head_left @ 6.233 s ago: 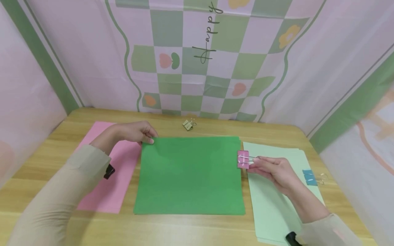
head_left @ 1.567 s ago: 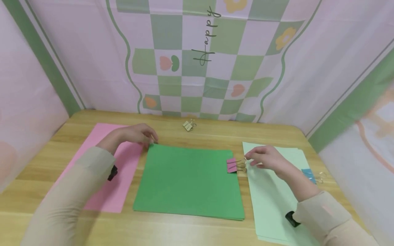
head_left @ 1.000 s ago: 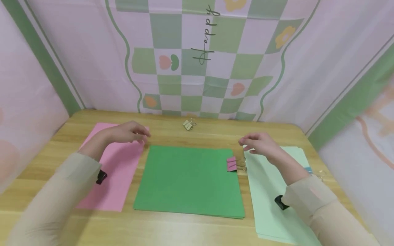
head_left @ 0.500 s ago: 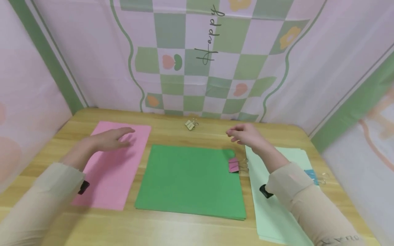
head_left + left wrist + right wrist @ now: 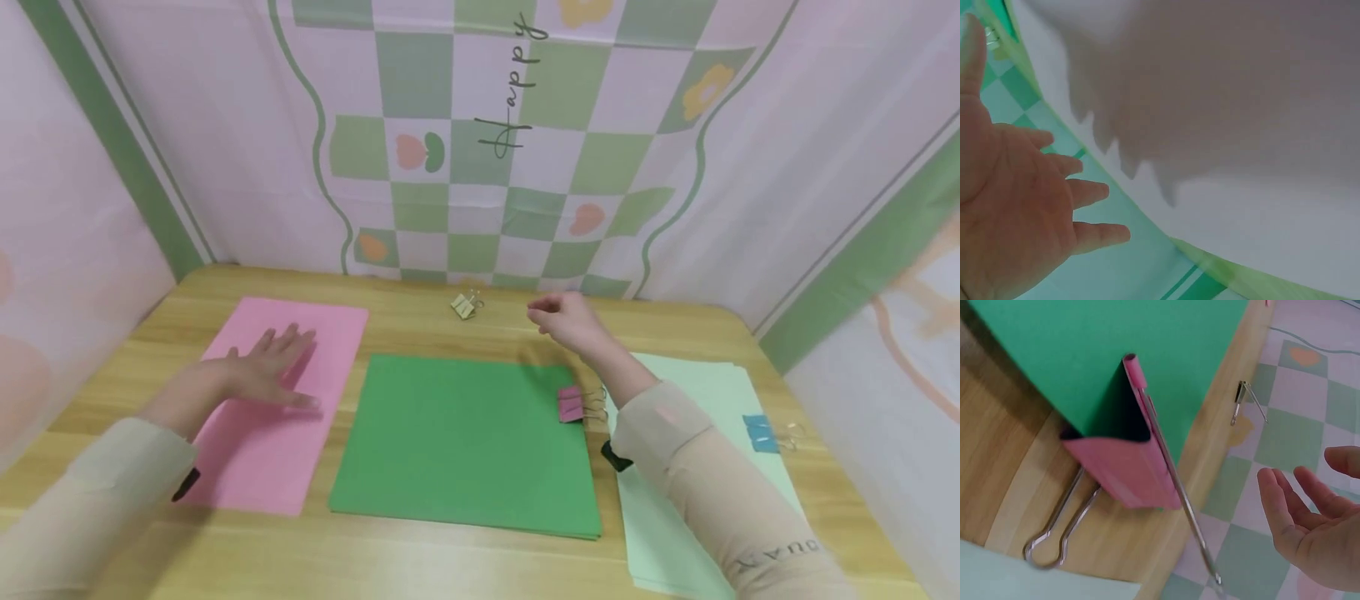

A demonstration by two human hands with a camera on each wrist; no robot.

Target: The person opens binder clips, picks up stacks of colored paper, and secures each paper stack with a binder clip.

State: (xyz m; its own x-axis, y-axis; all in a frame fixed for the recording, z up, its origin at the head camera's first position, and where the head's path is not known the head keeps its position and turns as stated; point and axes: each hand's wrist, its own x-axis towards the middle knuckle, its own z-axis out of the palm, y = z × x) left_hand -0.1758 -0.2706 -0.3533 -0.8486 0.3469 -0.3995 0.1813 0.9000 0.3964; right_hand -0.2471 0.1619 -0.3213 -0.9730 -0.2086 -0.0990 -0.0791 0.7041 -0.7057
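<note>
Head view: over the pink paper (image 5: 255, 467), at nine o'clock from the green paper stack (image 5: 465, 450), my left hand (image 5: 262, 371) is wide, fingers spread and empty. The left wrist view shows it apart from the sheet, its shadow falling across the paper. My right hand (image 5: 573, 321) is narrow and empty, fingers loosely bent, raised above the table (image 5: 450, 571) at one o'clock from the green stack. The yellow binder clip (image 5: 462, 307) lies on the wood near the back edge, at nine o'clock from my right hand and apart from it, its wire handles standing up. On the green stack, between two and three o'clock, the pink binder clip (image 5: 570, 404) has the stack's edge inside its mouth, handles out toward three. Beyond it, at three o'clock, lie the pale green sheets (image 5: 663, 533), partly under my right sleeve (image 5: 705, 475); the blue binder clip (image 5: 761, 433) sits on their far edge, at two o'clock, its handles pointing outward.
</note>
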